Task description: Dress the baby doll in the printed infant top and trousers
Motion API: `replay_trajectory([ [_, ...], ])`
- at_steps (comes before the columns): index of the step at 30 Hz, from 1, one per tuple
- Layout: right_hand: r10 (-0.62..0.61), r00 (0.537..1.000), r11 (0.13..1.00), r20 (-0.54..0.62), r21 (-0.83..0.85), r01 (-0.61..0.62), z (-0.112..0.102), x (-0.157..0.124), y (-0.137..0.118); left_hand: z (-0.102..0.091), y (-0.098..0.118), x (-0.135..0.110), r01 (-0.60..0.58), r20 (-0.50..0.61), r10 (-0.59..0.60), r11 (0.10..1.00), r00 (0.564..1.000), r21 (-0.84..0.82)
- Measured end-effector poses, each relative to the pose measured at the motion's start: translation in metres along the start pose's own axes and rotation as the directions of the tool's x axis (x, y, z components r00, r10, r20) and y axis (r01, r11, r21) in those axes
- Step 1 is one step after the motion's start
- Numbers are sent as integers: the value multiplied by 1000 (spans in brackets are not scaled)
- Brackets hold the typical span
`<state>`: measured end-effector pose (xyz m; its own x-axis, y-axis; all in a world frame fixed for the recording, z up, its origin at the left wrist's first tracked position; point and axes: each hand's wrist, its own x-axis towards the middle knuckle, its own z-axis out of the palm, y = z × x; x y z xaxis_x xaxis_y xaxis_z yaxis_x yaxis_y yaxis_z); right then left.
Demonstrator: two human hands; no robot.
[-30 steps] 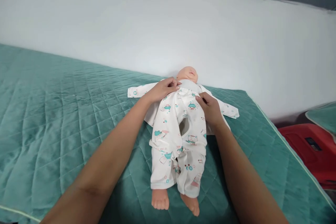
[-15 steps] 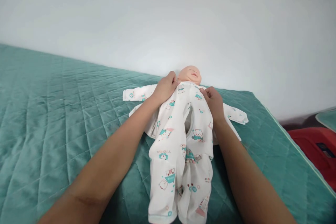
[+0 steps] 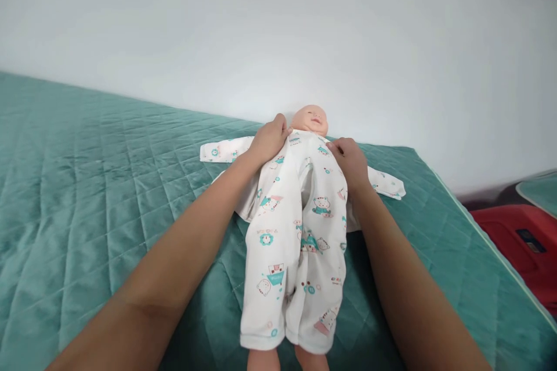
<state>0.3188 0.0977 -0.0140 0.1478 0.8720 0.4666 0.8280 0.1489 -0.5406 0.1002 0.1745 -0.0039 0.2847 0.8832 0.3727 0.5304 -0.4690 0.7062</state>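
A baby doll (image 3: 310,118) lies on its back on a quilted teal bedspread (image 3: 87,185), head toward the wall. A white romper (image 3: 296,232) printed with small teal and pink animals covers its body, sleeves spread to both sides. My left hand (image 3: 270,140) is closed on the romper's fabric at the doll's left shoulder. My right hand (image 3: 350,163) pinches the romper's front edge beside the neck. The front of the romper gapes slightly between my hands. The doll's bare feet (image 3: 285,361) poke out at the bottom edge of the picture.
A white wall (image 3: 278,40) runs behind the bed. The bed's right edge (image 3: 487,237) drops off diagonally. Beyond it, a red object (image 3: 517,249) sits low at the right, with a bit of teal cloth (image 3: 537,190) above it.
Both hands slid the romper's front panels up toward the doll's neck. The bunched legs of the romper got stretched out straight down over the doll's legs. The view shifted slightly.
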Motion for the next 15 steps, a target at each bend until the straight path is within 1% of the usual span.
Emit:
replay_trajectory([
  [3, 49, 999, 995, -13, -92, -50, 0, 4, -1, 1, 0, 5, 34, -14, -34, 998, 999, 54],
  [5, 84, 996, 990, -19, -113, -85, 1, 6, -2, 1, 1, 6, 54, -9, -53, 996, 999, 67],
  [7, 122, 992, 989, -28, -82, -124, 2, 6, -2, 0, 1, 6, 62, 19, -64, 996, 998, 62],
  [9, 147, 989, 989, -36, 17, -146, 3, 5, -2, -1, 1, 5, 53, 47, -54, 998, 997, 32],
  [10, 144, 989, 987, -39, 78, -140, 3, 3, -2, -1, 1, 4, 38, 57, -38, 999, 998, 4],
  [12, 95, 994, 980, -48, 181, -85, 4, 0, -1, -3, 1, 1, -11, 76, 16, 998, 997, -65],
  [15, -22, 999, 973, -48, 227, 32, 3, -7, 0, -5, 0, -4, -87, 99, 100, 988, 990, -125],
])
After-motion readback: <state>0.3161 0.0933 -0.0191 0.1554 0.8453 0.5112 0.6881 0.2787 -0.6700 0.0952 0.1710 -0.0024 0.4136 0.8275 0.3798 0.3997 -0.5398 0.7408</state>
